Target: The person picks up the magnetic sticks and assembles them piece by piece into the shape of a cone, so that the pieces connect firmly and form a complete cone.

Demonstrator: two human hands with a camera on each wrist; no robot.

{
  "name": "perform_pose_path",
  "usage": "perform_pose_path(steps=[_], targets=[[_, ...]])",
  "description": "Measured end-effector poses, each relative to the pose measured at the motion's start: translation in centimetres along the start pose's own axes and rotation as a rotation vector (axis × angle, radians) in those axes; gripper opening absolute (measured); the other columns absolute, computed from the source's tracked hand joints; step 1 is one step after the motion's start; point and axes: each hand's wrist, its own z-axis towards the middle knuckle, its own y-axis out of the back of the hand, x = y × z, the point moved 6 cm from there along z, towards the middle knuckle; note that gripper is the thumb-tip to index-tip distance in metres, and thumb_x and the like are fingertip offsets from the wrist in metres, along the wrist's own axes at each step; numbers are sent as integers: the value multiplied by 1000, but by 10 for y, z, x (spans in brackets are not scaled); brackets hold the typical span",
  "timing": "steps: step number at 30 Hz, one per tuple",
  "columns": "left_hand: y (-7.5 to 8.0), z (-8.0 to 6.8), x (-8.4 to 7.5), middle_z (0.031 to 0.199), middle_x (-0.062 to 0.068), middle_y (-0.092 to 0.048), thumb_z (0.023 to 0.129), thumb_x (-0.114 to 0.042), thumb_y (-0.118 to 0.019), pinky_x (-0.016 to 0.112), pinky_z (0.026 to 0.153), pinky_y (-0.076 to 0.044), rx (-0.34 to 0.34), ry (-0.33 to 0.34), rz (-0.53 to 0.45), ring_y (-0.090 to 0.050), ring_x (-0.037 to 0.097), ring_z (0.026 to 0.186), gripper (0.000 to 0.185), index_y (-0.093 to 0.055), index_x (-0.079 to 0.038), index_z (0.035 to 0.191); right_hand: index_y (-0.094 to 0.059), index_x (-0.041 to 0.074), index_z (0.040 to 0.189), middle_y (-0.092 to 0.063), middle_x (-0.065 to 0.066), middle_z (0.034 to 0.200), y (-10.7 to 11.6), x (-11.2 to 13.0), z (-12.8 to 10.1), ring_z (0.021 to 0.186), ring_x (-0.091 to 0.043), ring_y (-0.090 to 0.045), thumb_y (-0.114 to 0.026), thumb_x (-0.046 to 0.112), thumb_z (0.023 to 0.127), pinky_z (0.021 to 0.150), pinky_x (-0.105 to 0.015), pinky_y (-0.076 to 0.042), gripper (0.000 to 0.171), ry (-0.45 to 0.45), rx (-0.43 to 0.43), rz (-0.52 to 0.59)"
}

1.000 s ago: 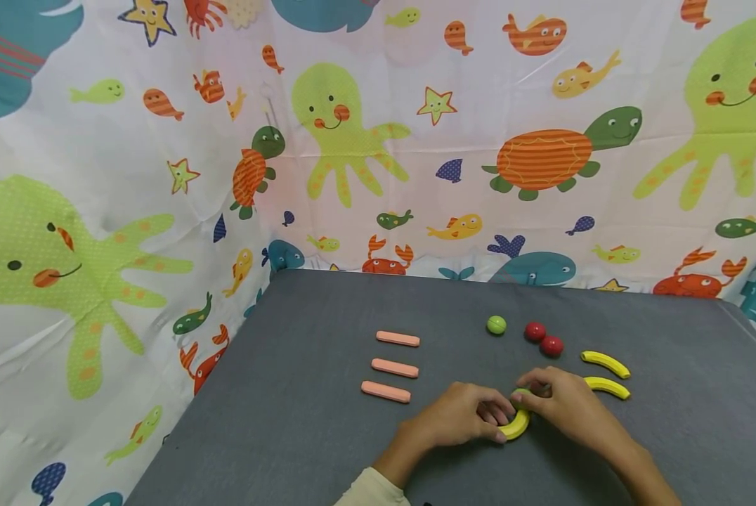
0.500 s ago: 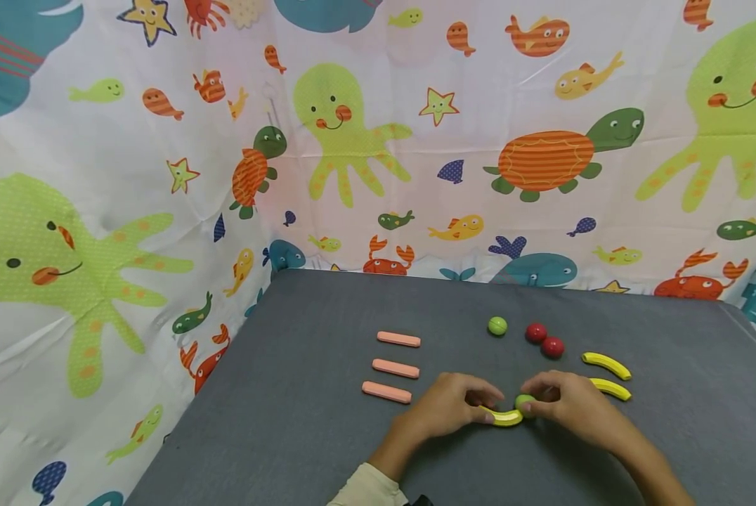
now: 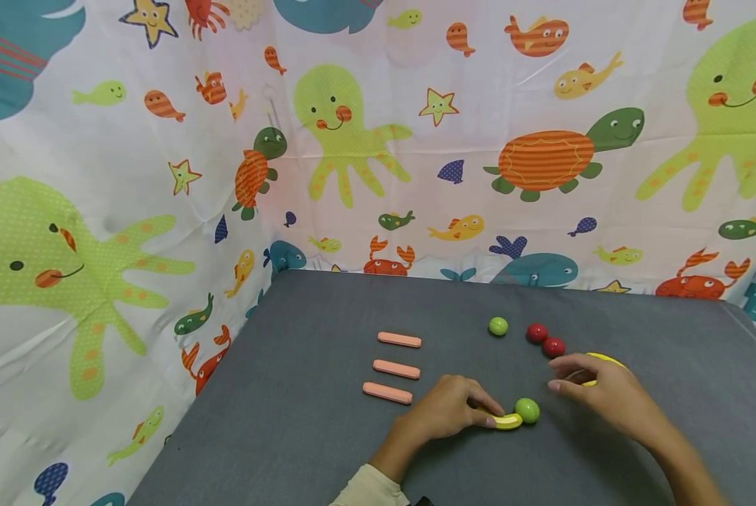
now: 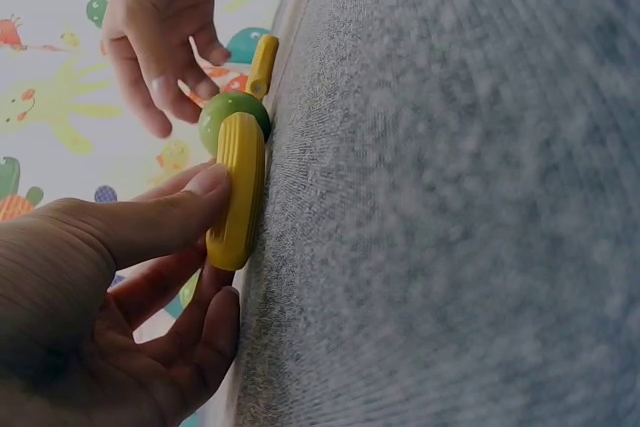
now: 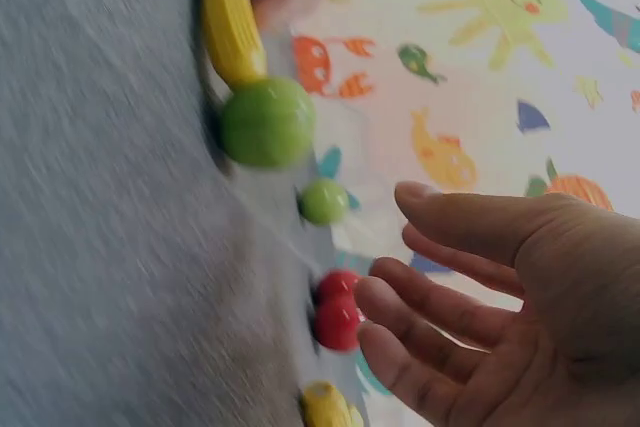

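My left hand [image 3: 488, 414] pinches a yellow banana-shaped piece [image 3: 506, 421] that lies on the grey table [image 3: 327, 436]. In the left wrist view, the thumb [image 4: 190, 202] and a finger sit either side of this piece [image 4: 238, 192]. A green ball [image 3: 527, 410] rests loose against its right end, also seen from the wrists [image 4: 232, 112] [image 5: 268, 122]. My right hand [image 3: 558, 372] is open and holds nothing, its fingers [image 5: 450, 277] spread a little right of the ball. It covers most of two other yellow pieces [image 3: 602, 359].
Three pink sticks [image 3: 395, 368] lie in a column to the left. A smaller green ball [image 3: 497, 325] and two red balls [image 3: 545, 339] sit farther back. A sea-animal patterned cloth [image 3: 353, 140] hangs behind and left of the table.
My right hand has let go of the green ball and drawn back to the right over the yellow pieces. The left hand has laid its yellow piece flat, with the ball against its end.
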Motion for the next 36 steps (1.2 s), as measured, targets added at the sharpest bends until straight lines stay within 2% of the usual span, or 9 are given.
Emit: perform_pose_path(steps=[3, 8, 11, 15, 22, 29, 36], targets=[[0, 0, -1, 102, -20, -75, 92, -21, -83, 12, 83, -48, 1, -1, 4, -60, -12, 93, 19, -86, -23, 110, -72, 3, 129, -76, -11, 113, 15, -11, -2, 101, -28, -69, -81, 34, 96, 71, -32, -54, 46, -27, -66, -39], [0, 0, 0, 103, -20, -75, 92, -23, -84, 12, 83, -48, 14, 8, -7, -60, -11, 94, 20, -86, -23, 111, -70, 1, 132, -75, -17, 115, 33, -30, -5, 105, -36, -67, -80, 35, 97, 70, -29, -51, 50, -54, -125, -69], [-1, -1, 1, 103, -21, -74, 91, -23, -84, 13, 82, -48, 24, 18, -16, -60, -11, 94, 20, -86, -24, 111, -68, -1, 132, -74, -21, 115, 39, -41, -4, 106, -40, -66, -80, 33, 97, 69, -29, -49, 51, -85, -129, -82], [-2, -1, 1, 104, -21, -74, 92, -23, -84, 13, 83, -48, 28, 15, -15, -60, -11, 95, 20, -86, -23, 111, -66, -3, 134, -72, -24, 117, 43, -55, -2, 107, -42, -64, -80, 32, 96, 71, -31, -49, 54, -126, -84, -93], [-2, -1, 0, 105, -20, -75, 92, -22, -83, 12, 83, -48, 29, 7, -15, -60, -11, 95, 20, -86, -22, 112, -70, -3, 129, -74, -20, 113, 41, -68, 1, 102, -36, -66, -81, 37, 95, 71, -33, -48, 54, -143, -23, -117], [-2, -2, 1, 106, -21, -75, 93, -24, -83, 13, 84, -48, 31, 22, -16, -60, -12, 96, 19, -86, -24, 112, -71, -5, 126, -73, -18, 109, 36, -76, 1, 94, -27, -64, -81, 34, 95, 70, -32, -50, 50, -145, 11, -106], [-1, -2, 1, 105, -21, -75, 92, -24, -83, 13, 84, -48, 29, 30, -17, -60, -12, 95, 19, -86, -24, 111, -74, -3, 121, -73, -4, 98, 31, -79, -1, 84, -15, -59, -81, 26, 95, 63, -27, -47, 40, -140, 31, -100]])
